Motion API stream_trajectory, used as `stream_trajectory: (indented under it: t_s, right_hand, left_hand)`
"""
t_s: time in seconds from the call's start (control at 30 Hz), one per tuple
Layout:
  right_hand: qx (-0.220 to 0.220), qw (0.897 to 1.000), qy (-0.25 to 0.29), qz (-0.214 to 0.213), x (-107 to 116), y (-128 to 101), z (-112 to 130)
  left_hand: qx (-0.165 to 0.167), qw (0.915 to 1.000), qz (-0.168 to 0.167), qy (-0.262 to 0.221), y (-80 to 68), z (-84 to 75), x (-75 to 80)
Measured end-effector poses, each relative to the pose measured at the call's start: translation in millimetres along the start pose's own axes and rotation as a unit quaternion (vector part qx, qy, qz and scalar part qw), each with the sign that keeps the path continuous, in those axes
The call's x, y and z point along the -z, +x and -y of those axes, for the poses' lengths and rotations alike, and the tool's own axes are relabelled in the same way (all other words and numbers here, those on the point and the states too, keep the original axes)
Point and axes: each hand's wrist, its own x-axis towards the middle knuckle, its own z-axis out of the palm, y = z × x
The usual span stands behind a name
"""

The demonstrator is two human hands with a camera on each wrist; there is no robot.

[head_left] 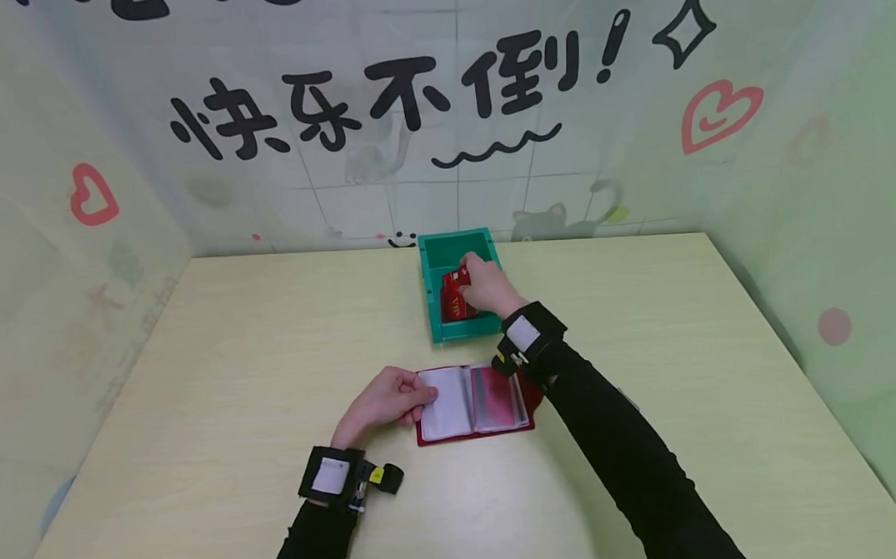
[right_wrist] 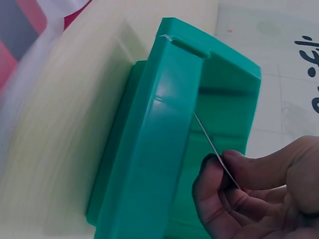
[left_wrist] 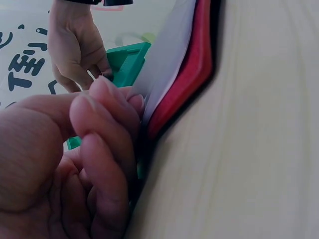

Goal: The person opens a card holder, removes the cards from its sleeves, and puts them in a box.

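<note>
The fingers (right_wrist: 224, 164) of the right hand (head_left: 488, 288) are curled and pinch a thin red card (head_left: 454, 296), seen edge-on in the right wrist view, inside the green bin (head_left: 436, 313). The card is held tilted, its lower part down between the bin walls; more red cards appear to lie beneath it, though the hand covers most of them. The bin's near wall stands between the card and the card holder (head_left: 474, 402), which lies open on the tabletop (head_left: 196, 365) just in front of the bin. The left hand (head_left: 384, 401) has its fingers (left_wrist: 99, 129) curled, tips pressed on the left edge of the holder's white page, keeping the book open and flat. The right page of the holder shows a clear sleeve over red; its far right corner is hidden under the right wrist and its black sleeve. Both wrists carry strapped black camera units. The bin sits at the back centre of the pale wooden tabletop, close to the rear wall (head_left: 442, 146), which bears black printed characters, red hearts and a cartoon cat. Pale green panels close off both sides.
</note>
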Motion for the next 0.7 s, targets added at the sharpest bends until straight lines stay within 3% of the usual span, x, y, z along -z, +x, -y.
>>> stream_trajectory:
  t_s: [0.37,0.7]
  right_hand:
    - [-0.015,0.991,-0.135,0.019,-19,16,-2]
    - [-0.035,0.986,-0.162,0.024,-25,21,1]
  left_hand:
    - [-0.005,1.0,0.0,0.002,0.1,0.5,0.2]
    - [-0.004,1.0,-0.004,0.006,0.8,-0.1,0.7]
